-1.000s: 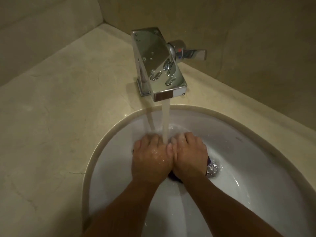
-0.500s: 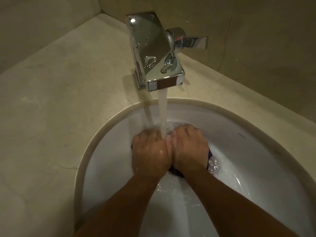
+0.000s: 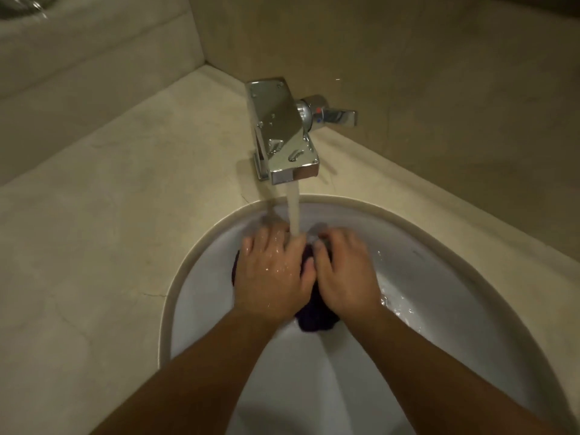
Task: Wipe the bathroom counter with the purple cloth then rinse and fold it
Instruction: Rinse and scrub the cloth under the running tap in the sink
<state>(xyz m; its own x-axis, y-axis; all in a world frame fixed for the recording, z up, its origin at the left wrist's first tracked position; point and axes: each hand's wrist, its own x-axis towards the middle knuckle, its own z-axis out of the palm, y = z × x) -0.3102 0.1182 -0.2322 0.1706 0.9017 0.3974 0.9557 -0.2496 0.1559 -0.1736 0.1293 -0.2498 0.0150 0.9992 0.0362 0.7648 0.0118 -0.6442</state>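
Since a moment ago the hands have been drawn slightly apart: the knuckles, pressed together then, are now separated at the fingertips, and more of the cloth [image 3: 317, 321] is exposed between and below them. The stream [image 3: 294, 211] now lands beside the left hand [image 3: 271, 271] and onto the fabric in the gap, rather than on the joined knuckles. This is judged to be the rinse step under way, with the cloth being worked or spread so that water reaches fresh parts of it; wringing and folding are not yet done.

The cloth is held in the sink [image 3: 439, 277], bunched under both palms. The left hand is laid flat and closed down over its left part, fingers spread a little; the right hand [image 3: 343, 277] is curled over its right part, fingertips tucked into the fabric. Both are gripping it.

The cloth appears dark purple, soaked, soft and crumpled, with no defined edge visible. The sink is smooth white ceramic, oval, with a rounded rim and a film of water shining at its right side. The tap [image 3: 282, 133] is boxy polished chrome, dotted with droplets, with a lever [image 3: 340, 116] at its right. The bench [image 3: 94, 230] is pale, veined stone, matte, with a fine crack line near the rim.
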